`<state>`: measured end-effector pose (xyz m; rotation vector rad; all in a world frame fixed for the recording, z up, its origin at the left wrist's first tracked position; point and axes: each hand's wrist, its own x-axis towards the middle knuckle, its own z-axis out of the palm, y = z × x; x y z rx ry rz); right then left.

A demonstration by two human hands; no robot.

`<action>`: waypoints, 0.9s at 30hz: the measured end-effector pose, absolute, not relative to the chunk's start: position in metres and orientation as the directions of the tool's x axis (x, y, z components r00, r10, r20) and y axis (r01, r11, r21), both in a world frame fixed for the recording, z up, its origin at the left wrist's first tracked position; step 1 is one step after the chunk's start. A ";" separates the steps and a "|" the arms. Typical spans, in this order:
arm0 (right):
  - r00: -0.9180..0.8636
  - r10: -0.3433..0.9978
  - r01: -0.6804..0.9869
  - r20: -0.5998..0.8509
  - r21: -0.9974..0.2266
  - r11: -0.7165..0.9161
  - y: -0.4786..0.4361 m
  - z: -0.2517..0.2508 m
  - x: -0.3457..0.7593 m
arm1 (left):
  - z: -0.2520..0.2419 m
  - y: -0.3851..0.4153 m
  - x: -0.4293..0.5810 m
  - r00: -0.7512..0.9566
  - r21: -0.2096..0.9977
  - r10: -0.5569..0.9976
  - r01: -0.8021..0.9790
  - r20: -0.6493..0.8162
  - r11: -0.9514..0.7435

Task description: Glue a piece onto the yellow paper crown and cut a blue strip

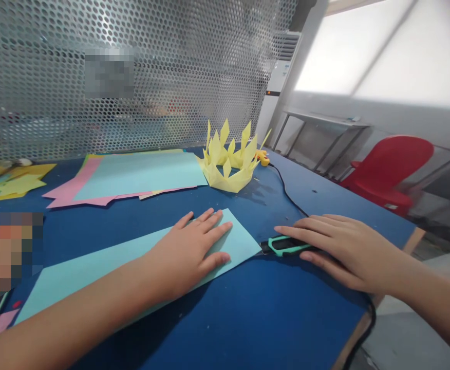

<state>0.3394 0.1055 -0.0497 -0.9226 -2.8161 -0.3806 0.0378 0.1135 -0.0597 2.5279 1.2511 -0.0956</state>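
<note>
A long folded strip of light blue paper (132, 252) lies slantwise on the blue table. My left hand (198, 246) presses flat on it near its right end, fingers spread. On the right, my right hand (336, 246) covers a box cutter (282, 245) with a black and green body, fingers over the handle. The cutter lies low at the table, its front end at the paper's right corner. How much blade is out cannot be made out. Beyond my left hand stands a yellow paper crown (230, 174) with pointed tips.
A stack of blue and pink sheets (140, 174) lies at the back. Yellow paper pieces (17, 182) lie far left. A black cable (286, 190) runs under my right arm from an orange-yellow object (262, 158). A red chair (390, 169) stands beyond the table's right edge.
</note>
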 end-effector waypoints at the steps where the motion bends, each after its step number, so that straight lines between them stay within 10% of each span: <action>1: -0.807 0.551 0.587 0.213 0.183 0.789 0.109 -0.049 0.340 | -0.061 0.112 0.040 0.605 0.241 0.773 0.793 -0.191 -0.560; 27: -0.901 0.426 0.430 0.085 0.029 0.902 0.193 -0.058 0.300 | -0.062 0.131 0.026 0.601 0.248 0.760 0.797 -0.247 -0.550</action>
